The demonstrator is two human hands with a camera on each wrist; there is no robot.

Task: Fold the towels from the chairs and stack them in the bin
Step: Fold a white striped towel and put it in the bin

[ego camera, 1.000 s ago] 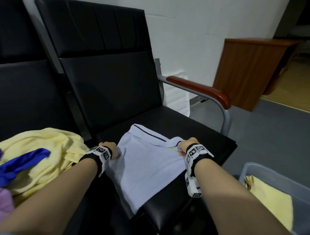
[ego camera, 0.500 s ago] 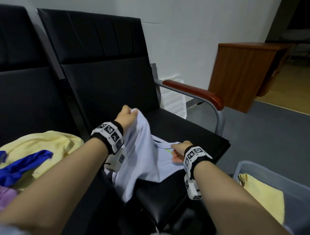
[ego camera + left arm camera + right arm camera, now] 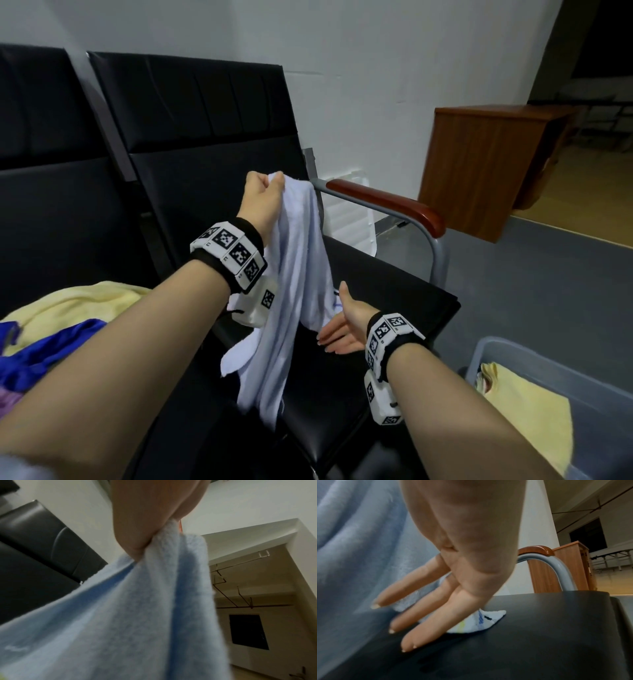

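Since the picture a second before, the towel (image 3: 301, 274) had gone from lying flat on the seat to hanging in a long bunch, its near edge hauled up by the left hand (image 3: 262, 202), and the right hand (image 3: 342, 329) had let go of its corner; the black chair (image 3: 212, 137) filled most of the head view, its seat bare except for one striped corner of the towel resting on it; on the next seat to the left lay a heap of unfolded cloth (image 3: 68, 308), yellow with blue across it; at the lower right stood the grey bin (image 3: 493, 349) with a folded yellow towel (image 3: 527, 394) already inside; the left hand's fingers were clenched round the top of the pale blue towel, pinching it high before the backrest; the right hand was released, its fingers (image 3: 419, 612) straight and spread just above the seat beside that striped corner, holding nothing. The likely trouble was that the towel, held at one point only, would twist and lose its fold, or slip off the front of the seat, unless the right hand caught the lower edge squarely.
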